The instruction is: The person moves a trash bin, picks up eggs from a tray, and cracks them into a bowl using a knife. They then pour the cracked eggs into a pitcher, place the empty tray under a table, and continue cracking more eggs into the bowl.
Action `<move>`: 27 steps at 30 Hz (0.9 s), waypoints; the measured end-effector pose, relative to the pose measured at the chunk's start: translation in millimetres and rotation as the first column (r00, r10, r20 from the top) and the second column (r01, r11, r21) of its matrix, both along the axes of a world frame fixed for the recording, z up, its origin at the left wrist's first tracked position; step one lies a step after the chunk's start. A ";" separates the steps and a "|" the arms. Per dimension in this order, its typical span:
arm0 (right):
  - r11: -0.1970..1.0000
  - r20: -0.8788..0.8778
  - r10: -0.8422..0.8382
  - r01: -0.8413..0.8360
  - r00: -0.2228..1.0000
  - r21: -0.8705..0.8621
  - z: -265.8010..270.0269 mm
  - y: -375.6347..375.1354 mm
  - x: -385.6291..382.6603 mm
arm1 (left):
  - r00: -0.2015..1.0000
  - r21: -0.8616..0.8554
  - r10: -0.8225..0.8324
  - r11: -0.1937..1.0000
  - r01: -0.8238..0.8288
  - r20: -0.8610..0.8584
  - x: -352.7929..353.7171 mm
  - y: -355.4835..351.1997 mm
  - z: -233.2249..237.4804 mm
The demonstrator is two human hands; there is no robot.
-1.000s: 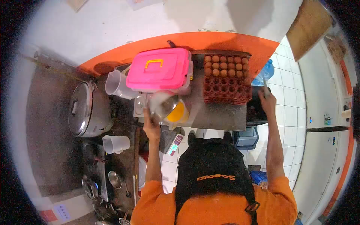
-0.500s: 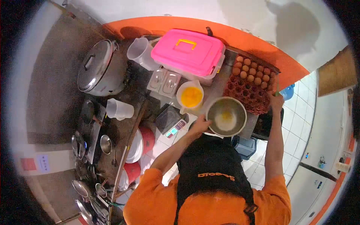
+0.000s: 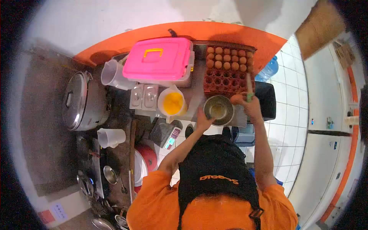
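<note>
My left hand is closed on the near left rim of a round metal bowl, which has a little yellowish residue at its bottom. My right hand is wrapped around the green handle of a knife, its pale blade pointing away from me. The fingers of that hand come right up to the bowl's right rim. Left of the bowl stands a white jug with yellow beaten egg in it. Just beyond the bowl lies a red egg tray, its far rows filled with brown eggs, its near cups bare.
A pink-lidded box stands at the back of the metal table, with two lidded steel containers before it. Further left are a big lidded pot and a plastic pitcher. A black bin stands on the right.
My right hand, with the knife, has come in from the egg tray's right side to the bowl's rim. My left hand still holds the bowl. The camera view has turned.
</note>
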State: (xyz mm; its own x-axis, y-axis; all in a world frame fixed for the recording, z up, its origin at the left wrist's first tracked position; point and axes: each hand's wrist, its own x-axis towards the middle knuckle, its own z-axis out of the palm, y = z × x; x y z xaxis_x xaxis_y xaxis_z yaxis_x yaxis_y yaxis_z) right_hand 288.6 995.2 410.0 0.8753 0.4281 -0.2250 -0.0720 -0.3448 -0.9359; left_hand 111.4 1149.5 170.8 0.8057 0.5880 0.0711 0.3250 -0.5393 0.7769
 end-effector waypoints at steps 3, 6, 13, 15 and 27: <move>0.980 -0.033 0.199 -0.200 0.979 -0.002 -1.6 7.8 -15.6 | 0.973 -0.268 -0.184 0.939 0.217 0.142 17.7 -2.9 184.8; 0.957 -0.054 0.275 -0.278 0.960 -0.086 -46.3 17.9 -16.4 | 0.899 -0.387 -0.343 0.816 0.429 0.273 26.2 10.8 196.6; 0.936 0.474 0.336 -0.234 0.814 -0.261 -37.2 17.7 -46.5 | 0.963 -0.687 -0.113 0.681 0.253 0.243 24.5 24.9 170.6; 0.969 0.550 0.215 -0.247 0.807 -0.017 -21.0 14.6 -65.6 | 0.968 -0.702 -0.080 0.675 0.228 0.237 22.8 27.0 175.7; 0.890 0.432 0.437 -0.310 0.789 -0.335 -52.7 6.1 -59.7 | 0.965 -0.697 -0.078 0.677 0.237 0.251 25.5 14.1 192.9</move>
State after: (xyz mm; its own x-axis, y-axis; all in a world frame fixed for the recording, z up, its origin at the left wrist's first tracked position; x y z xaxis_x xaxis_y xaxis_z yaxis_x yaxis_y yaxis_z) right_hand 228.9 1001.2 357.3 0.6773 0.7343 0.0459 0.5466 -0.4605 -0.6994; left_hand 136.9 1163.6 363.7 0.9082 0.3869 -0.1596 0.0963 0.1779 0.9793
